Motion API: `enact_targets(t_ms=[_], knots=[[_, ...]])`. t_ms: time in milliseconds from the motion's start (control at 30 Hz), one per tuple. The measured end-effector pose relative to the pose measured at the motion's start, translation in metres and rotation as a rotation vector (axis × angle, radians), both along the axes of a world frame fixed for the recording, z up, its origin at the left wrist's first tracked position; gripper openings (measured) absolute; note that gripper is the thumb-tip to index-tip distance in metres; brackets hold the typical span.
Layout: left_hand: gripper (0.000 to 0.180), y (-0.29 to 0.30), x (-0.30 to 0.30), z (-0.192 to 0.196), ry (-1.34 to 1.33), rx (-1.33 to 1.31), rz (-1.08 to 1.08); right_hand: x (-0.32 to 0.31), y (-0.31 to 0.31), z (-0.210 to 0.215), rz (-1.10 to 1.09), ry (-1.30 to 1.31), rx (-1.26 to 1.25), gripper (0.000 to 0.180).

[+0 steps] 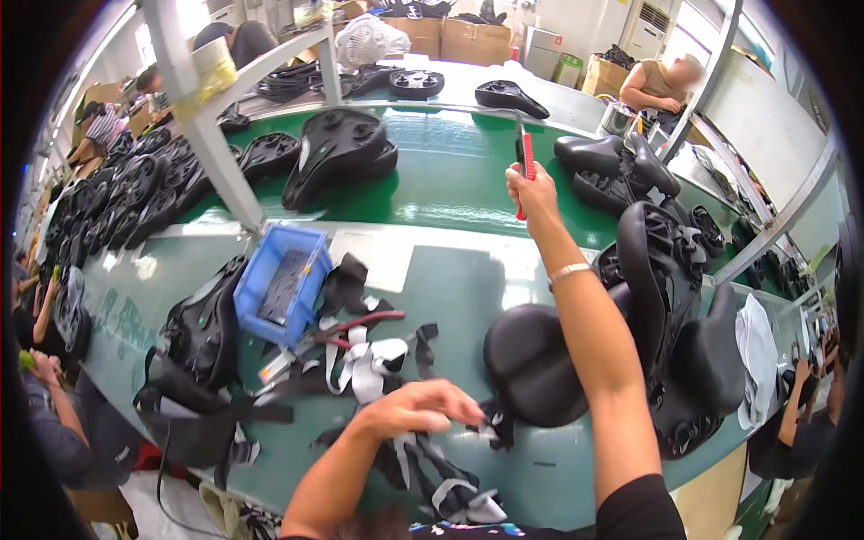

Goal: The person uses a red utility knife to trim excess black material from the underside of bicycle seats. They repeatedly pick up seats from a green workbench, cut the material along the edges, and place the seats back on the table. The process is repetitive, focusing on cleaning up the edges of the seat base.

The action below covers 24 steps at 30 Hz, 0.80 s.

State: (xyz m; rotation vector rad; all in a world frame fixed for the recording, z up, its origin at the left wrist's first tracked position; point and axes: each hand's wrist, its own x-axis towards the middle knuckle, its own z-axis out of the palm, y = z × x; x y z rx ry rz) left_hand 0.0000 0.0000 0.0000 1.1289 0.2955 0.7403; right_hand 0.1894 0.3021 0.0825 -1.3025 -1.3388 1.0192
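Observation:
My right hand (534, 191) is stretched out over the green conveyor belt (441, 148), closed around a red utility knife (527, 153) that points away from me. My left hand (423, 408) hovers low over the near table, fingers loosely extended to the right with nothing visible in them. Just off its fingertips lies a dark scrap (498, 425). Black and white trimmed scraps (369, 364) lie scattered around this hand. Beyond them are red-handled pliers (373, 319). A black bicycle saddle (531, 364) rests under my right forearm.
A blue bin (247, 292) with dark pieces stands left of the scraps. More black saddles are piled at right (661, 297), at left (202, 333) and along the belt (337, 153). A white metal post (211, 135) rises at left. Other people (661, 85) sit around.

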Motion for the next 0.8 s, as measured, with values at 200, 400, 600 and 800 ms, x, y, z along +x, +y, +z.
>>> enact_targets(t_ms=[200,400,600,800], knots=[[0.019,0.015,-0.007,-0.021,-0.177,-0.255,0.261,0.053,0.189,-0.076,-0.374,0.253,0.151,0.037],[0.023,0.012,-0.009,0.001,0.103,-0.252,0.219,0.131,0.295,-0.096,-0.280,0.537,0.190,0.029],[0.021,0.013,-0.006,0.003,0.080,-0.389,0.228,0.097,0.268,-0.105,-0.679,0.176,0.196,0.051],[0.021,0.020,0.008,-0.029,-0.011,-0.222,0.192,0.037,0.190,-0.007,-0.317,0.282,0.196,0.027]])
